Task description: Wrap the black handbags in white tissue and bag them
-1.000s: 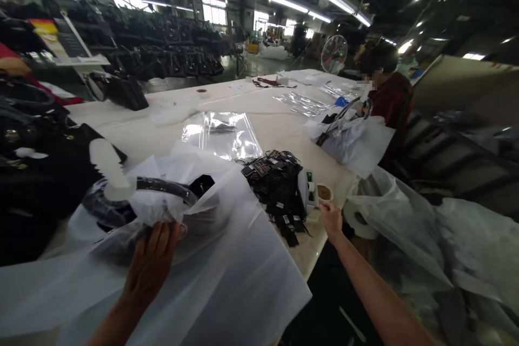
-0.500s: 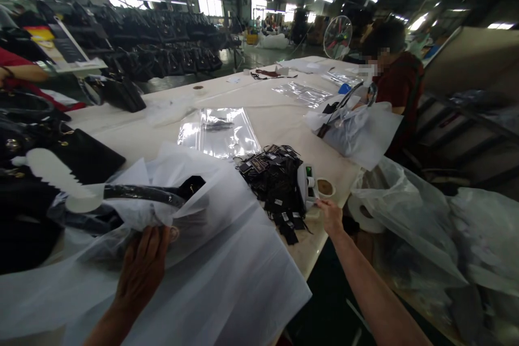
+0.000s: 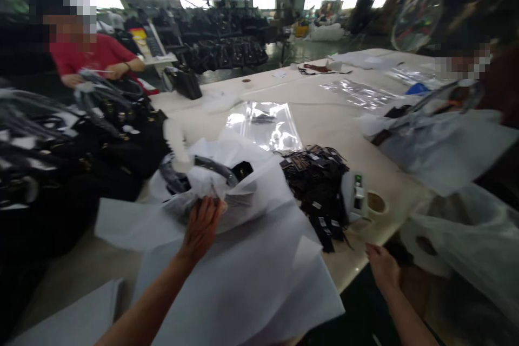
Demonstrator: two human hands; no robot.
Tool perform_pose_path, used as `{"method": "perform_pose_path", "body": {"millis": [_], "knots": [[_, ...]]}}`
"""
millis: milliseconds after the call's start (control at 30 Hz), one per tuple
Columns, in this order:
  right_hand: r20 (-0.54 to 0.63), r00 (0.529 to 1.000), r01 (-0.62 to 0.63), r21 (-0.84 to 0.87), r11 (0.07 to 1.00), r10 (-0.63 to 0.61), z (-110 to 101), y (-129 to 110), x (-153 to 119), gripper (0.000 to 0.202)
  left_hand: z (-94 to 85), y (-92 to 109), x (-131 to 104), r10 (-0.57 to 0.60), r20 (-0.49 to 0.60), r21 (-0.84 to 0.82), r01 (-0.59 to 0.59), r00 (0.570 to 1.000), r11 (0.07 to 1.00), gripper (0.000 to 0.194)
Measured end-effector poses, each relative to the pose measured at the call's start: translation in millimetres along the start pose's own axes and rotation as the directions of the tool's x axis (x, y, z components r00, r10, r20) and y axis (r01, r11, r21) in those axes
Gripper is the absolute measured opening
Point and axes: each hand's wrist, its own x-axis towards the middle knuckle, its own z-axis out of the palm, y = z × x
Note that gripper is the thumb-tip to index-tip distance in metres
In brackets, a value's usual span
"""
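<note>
My left hand [image 3: 203, 221] lies on white wrapping paper [image 3: 243, 270] folded around a black handbag, fingers stretched out and pressing the paper against it. The handbag's handle [image 3: 217, 167], in clear plastic, shows above the paper. A white toothed plastic piece [image 3: 176, 143] stands by the handle. My right hand [image 3: 381, 265] is over the table's front edge, finger and thumb pinched together; anything between them is too small to make out. Just beyond it are a tape dispenser [image 3: 358, 197] and a tape roll [image 3: 377, 203]. A heap of black tags [image 3: 318, 189] lies left of the dispenser.
Black handbags [image 3: 109, 167] crowd the left side, where a person in red [image 3: 97, 54] works. Clear plastic sheets [image 3: 263, 121] lie mid-table [image 3: 324, 130]. Another person at right handles a paper-wrapped bag [image 3: 438, 140]. A large white roll [image 3: 425, 246] and plastic bag [image 3: 478, 232] sit below.
My right hand has come away from the tape dispenser, toward me and past the table edge. My left hand stays on the wrapped handbag. The view has turned left.
</note>
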Motion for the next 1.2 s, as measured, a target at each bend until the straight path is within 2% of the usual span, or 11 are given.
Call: {"method": "perform_pose_path", "body": {"millis": [100,200,300,367,433,500,700,867,1033,1100,1200], "knots": [[0.007,0.999,-0.043,-0.024,0.999,0.043,-8,-22,-22,0.032,1.7,4,-2,-0.049,0.04,-0.026,0.05,0.998,0.998,0.053],[0.145,0.982,0.099,0.157,0.983,-0.122,3,-81,-76,0.04,1.2,8,-2,-0.076,0.097,-0.011,0.078,0.992,0.997,0.054],[0.403,0.818,0.218,0.443,0.87,-0.41,33,-161,-142,0.036,-1.3,10,-2,-0.092,0.14,-0.032,0.097,0.986,0.995,0.053],[0.455,0.715,0.221,0.572,0.79,-0.53,60,-210,-173,0.034,-1.6,12,-3,-0.107,0.147,-0.057,0.117,0.983,0.992,0.054],[0.463,0.663,0.206,0.642,0.738,-0.588,88,-246,-190,0.034,-0.6,13,-3,-0.113,0.139,-0.086,0.125,0.984,0.988,0.053],[0.466,0.656,0.19,0.659,0.728,-0.593,115,-270,-194,0.035,0.8,13,-3,-0.108,0.119,-0.104,0.121,0.987,0.987,0.051],[0.478,0.725,0.225,0.516,0.827,-0.495,168,-293,-182,0.04,-0.9,6,-2,-0.065,0.039,-0.099,0.068,0.997,0.993,0.041],[0.446,0.797,0.282,0.323,0.904,-0.408,177,-303,-181,0.039,-4.0,1,-1,-0.036,-0.016,-0.132,0.034,0.999,0.991,0.039],[0.487,0.805,0.262,0.22,0.939,-0.339,179,-310,-180,0.045,-2.1,-6,-2,-0.044,-0.107,-0.223,0.019,0.993,0.975,0.033],[0.506,0.806,0.214,0.232,0.949,-0.306,179,-312,-180,0.044,-0.9,-10,-1,-0.061,-0.13,-0.27,0.024,0.99,0.963,0.034],[0.588,0.791,-0.013,0.297,0.955,-0.172,178,-315,-182,0.038,1.4,-14,2,-0.089,-0.115,-0.31,0.049,0.989,0.95,0.037]]}}
